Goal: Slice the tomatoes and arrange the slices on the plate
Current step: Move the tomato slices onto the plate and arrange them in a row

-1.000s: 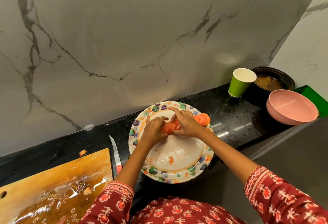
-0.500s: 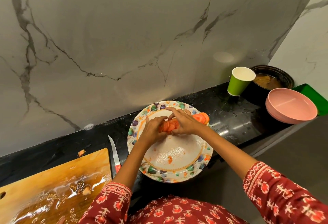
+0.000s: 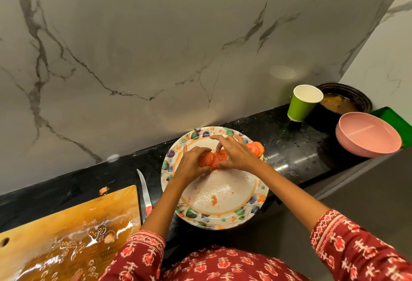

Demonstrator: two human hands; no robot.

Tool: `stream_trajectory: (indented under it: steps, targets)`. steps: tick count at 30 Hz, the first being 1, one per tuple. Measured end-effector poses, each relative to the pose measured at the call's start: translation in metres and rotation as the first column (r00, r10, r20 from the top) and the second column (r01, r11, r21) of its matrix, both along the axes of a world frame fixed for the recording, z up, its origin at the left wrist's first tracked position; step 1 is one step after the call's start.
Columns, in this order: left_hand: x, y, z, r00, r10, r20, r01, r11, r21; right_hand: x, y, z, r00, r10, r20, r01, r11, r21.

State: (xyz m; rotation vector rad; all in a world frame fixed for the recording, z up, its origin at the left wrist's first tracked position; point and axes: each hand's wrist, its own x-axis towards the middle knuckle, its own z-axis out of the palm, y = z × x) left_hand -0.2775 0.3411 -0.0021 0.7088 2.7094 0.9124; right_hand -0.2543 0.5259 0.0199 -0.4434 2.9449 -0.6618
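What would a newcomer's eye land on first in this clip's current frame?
Both hands, the left hand and right hand, meet over the orange-red tomato slices at the far side of the round floral-rimmed plate. To the left, a wet wooden cutting board glistens beside a red-handled knife.

The tomato slices [image 3: 214, 158] were orange-red. The plate [image 3: 225, 191] was white with an orange ring and green, purple and orange leaves on its rim. The counter [image 3: 289, 158] was glossy black, the wall [image 3: 156, 46] grey-veined marble. At far right stood a green cup [image 3: 301, 105] and a pink bowl [image 3: 367, 138]. The sleeves [image 3: 356, 249] were maroon, patterned red and white.
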Motion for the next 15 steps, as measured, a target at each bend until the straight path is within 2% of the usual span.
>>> stream_trajectory:
  steps: [5, 7, 11, 15]
  targets:
    - [0.003, 0.006, 0.006, 0.998, -0.010, -0.066, 0.004, 0.997, -0.080, -0.002, -0.002, -0.001, 0.996, -0.087, -0.032, 0.085, 0.994, -0.070]
    - [0.002, 0.010, 0.006, 0.997, -0.006, -0.071, -0.002, 0.995, -0.103, -0.002, 0.000, 0.002, 0.997, -0.074, 0.023, 0.076, 0.991, -0.106]
    - [0.002, 0.015, 0.007, 0.998, 0.005, -0.070, -0.012, 0.994, -0.111, -0.002, 0.002, 0.006, 0.982, 0.013, 0.190, -0.004, 0.999, -0.050]
    - [0.002, 0.018, 0.006, 0.997, 0.035, -0.069, -0.044, 0.992, -0.120, -0.004, -0.001, 0.004, 0.974, 0.019, 0.226, -0.011, 0.999, -0.035]
